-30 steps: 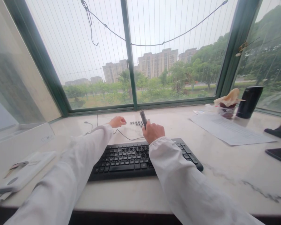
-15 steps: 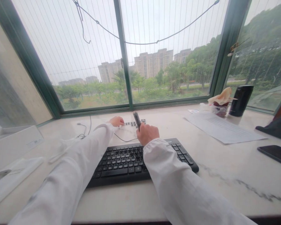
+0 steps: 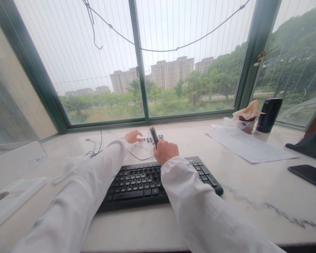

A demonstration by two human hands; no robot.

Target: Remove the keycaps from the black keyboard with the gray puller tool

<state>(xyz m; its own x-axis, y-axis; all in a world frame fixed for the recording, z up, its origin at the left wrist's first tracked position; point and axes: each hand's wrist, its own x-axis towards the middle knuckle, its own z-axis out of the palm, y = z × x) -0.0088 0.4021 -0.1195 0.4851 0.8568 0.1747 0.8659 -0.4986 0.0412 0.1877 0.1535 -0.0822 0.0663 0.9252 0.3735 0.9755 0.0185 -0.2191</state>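
Note:
Beyond the keyboard, my left hand [image 3: 133, 136] reaches over the white tabletop with its thumb and a finger apart, and nothing shows between them. Its fingertips are at the left end of several small keycaps [image 3: 149, 140] set in rows. My right hand [image 3: 166, 151] is wrapped round a dark, stick-like tool [image 3: 153, 135] that points up with a notched tip; its exact kind is unclear. Below both hands lies a black keyboard [image 3: 137, 188], with many key positions bare of caps in its upper middle. My right hand and sleeve cover part of the keyboard.
A white box [image 3: 18, 154] and a white case [image 3: 15, 200] are on the left, near a thin cable [image 3: 94, 146]. To the right are a paper sheet [image 3: 247, 144], a black cylinder [image 3: 269, 115], a plastic bag [image 3: 242, 123] and a phone [image 3: 309, 176]. A window runs behind the table.
The thumb and finger of my left hand have spread apart beside the keycaps. My right hand keeps its grip on the dark tool, almost unmoved. The view has shifted slightly.

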